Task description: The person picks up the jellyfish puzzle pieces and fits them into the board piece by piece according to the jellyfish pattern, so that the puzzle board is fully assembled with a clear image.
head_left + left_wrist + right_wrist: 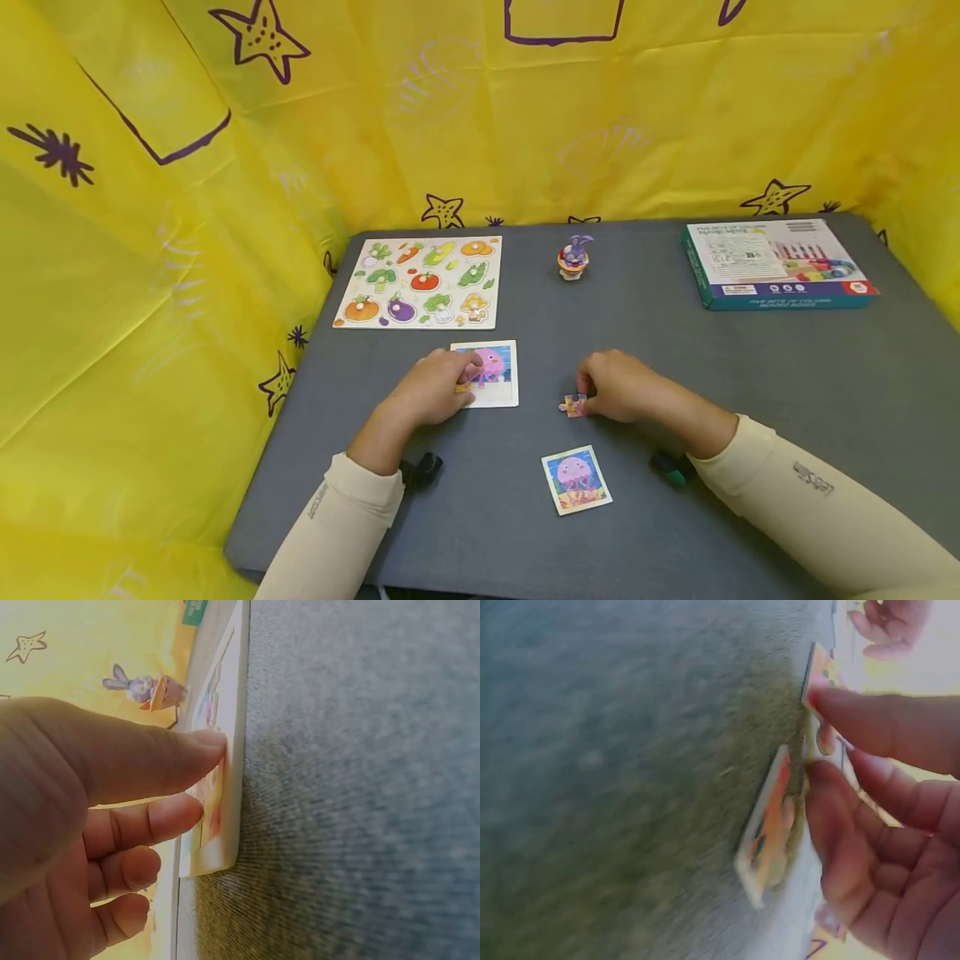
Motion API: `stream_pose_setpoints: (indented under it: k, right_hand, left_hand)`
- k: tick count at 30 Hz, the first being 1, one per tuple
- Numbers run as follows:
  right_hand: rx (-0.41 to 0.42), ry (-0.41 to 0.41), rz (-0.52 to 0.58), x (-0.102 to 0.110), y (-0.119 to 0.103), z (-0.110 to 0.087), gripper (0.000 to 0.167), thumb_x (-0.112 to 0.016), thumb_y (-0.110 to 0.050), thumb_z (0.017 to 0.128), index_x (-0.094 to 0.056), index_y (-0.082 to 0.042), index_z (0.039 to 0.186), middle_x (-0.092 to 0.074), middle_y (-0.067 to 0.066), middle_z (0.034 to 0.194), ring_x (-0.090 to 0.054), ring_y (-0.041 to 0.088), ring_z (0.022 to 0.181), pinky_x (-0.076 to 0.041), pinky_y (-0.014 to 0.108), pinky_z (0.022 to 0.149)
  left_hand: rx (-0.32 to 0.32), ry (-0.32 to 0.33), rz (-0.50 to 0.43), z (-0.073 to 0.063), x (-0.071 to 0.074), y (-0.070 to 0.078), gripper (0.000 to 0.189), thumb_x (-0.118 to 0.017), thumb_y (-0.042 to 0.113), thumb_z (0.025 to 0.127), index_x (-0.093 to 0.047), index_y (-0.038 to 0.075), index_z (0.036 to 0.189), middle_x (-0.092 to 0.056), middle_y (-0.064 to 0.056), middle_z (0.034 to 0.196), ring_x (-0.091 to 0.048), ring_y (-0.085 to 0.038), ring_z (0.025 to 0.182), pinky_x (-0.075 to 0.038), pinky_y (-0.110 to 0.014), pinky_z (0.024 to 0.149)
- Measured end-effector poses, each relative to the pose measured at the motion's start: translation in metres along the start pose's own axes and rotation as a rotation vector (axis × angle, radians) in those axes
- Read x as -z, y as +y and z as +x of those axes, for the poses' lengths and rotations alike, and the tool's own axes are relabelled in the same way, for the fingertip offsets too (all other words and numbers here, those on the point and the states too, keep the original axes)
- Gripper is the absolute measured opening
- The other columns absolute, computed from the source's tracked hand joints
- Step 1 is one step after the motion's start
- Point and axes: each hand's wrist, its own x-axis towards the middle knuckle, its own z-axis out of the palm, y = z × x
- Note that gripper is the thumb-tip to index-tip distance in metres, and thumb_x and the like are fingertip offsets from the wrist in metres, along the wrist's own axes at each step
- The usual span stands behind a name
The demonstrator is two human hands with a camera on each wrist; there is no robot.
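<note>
A square jigsaw tray (pixel 504 395) with a white rim lies at the middle left, its upper part showing a pink jellyfish. My left hand (pixel 435 385) rests at its left side, thumb and forefinger spread around an orange piece (pixel 215 796) in the tray's lower left. To the right, my right hand (pixel 621 386) pinches a puzzle piece (pixel 823 675) between thumb and forefinger, low over the table. Beneath that hand, a second piece (pixel 769 825) lies on the cloth in the right wrist view. Nearer me is a jellyfish picture card (pixel 576 480).
A vegetable peg board (pixel 417 284) lies at the back left of the grey table (pixel 630 533). A rabbit figurine (pixel 573 258) stands at the back middle, and a flat game box (pixel 776 262) at the back right. Yellow cloth (pixel 480 125) hangs behind and at the sides.
</note>
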Motion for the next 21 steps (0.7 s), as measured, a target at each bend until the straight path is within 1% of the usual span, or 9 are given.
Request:
stream_pose_setpoints:
  k: [2,4,6,8,13,17,21]
  right_hand:
    - [0.014,0.017,0.061,0.001,-0.003,0.005,0.019,-0.083,-0.016,0.083,-0.065,-0.015,0.077,-0.059,-0.003,0.070,-0.054,0.013,0.061,-0.044,0.029,0.061]
    - [0.039,0.035,0.115,0.003,-0.009,0.013,0.017,-0.083,-0.016,0.084,-0.067,-0.014,0.078,-0.061,-0.004,0.069,-0.055,0.011,0.060,-0.045,0.029,0.061]
    - [0.062,0.044,0.153,0.005,-0.018,0.023,0.015,-0.082,-0.016,0.085,-0.069,-0.015,0.078,-0.063,-0.005,0.069,-0.056,0.011,0.063,-0.046,0.029,0.064]
    - [0.075,0.039,0.185,0.006,-0.028,0.035,0.014,-0.083,-0.018,0.084,-0.071,-0.015,0.078,-0.064,-0.005,0.069,-0.056,0.010,0.066,-0.045,0.029,0.065]
    - [0.083,-0.004,0.265,-0.001,-0.050,0.064,0.012,-0.083,-0.019,0.084,-0.074,-0.016,0.078,-0.066,-0.005,0.068,-0.056,0.011,0.065,-0.043,0.027,0.062]
    - [0.081,-0.016,0.275,-0.011,-0.060,0.082,0.011,-0.083,-0.019,0.084,-0.075,-0.017,0.077,-0.065,-0.006,0.067,-0.056,0.010,0.065,-0.043,0.025,0.060]
    - [0.063,-0.025,0.233,-0.019,-0.067,0.093,0.011,-0.083,-0.020,0.082,-0.075,-0.019,0.074,-0.066,-0.007,0.067,-0.058,0.011,0.067,-0.044,0.025,0.060]
  left_hand:
    - [0.019,0.015,-0.014,-0.002,0.000,0.000,0.033,-0.078,0.019,0.088,-0.067,0.015,0.119,-0.061,0.002,0.089,-0.052,-0.020,0.092,-0.043,-0.039,0.084]
    - [0.022,0.023,-0.016,-0.005,-0.001,0.000,0.029,-0.078,0.019,0.089,-0.068,0.014,0.115,-0.064,0.000,0.094,-0.054,-0.021,0.094,-0.045,-0.040,0.087]
    - [0.014,0.030,-0.007,-0.008,-0.001,-0.001,0.026,-0.078,0.019,0.089,-0.071,0.012,0.113,-0.065,-0.002,0.098,-0.055,-0.023,0.096,-0.046,-0.043,0.089]
    - [0.005,0.033,0.009,-0.010,-0.001,-0.002,0.025,-0.077,0.018,0.089,-0.072,0.011,0.113,-0.066,-0.004,0.101,-0.055,-0.025,0.097,-0.046,-0.044,0.091]
    - [-0.001,0.033,0.020,-0.013,-0.002,-0.005,0.028,-0.079,0.019,0.089,-0.074,0.013,0.115,-0.066,-0.005,0.103,-0.055,-0.025,0.099,-0.046,-0.044,0.090]
    - [-0.002,0.031,-0.011,-0.015,-0.002,-0.007,0.029,-0.079,0.018,0.088,-0.074,0.014,0.116,-0.065,-0.005,0.102,-0.056,-0.026,0.101,-0.046,-0.044,0.090]
    - [-0.007,0.030,-0.041,-0.016,-0.002,-0.009,0.030,-0.079,0.017,0.088,-0.074,0.012,0.117,-0.065,-0.005,0.101,-0.057,-0.026,0.100,-0.047,-0.043,0.090]
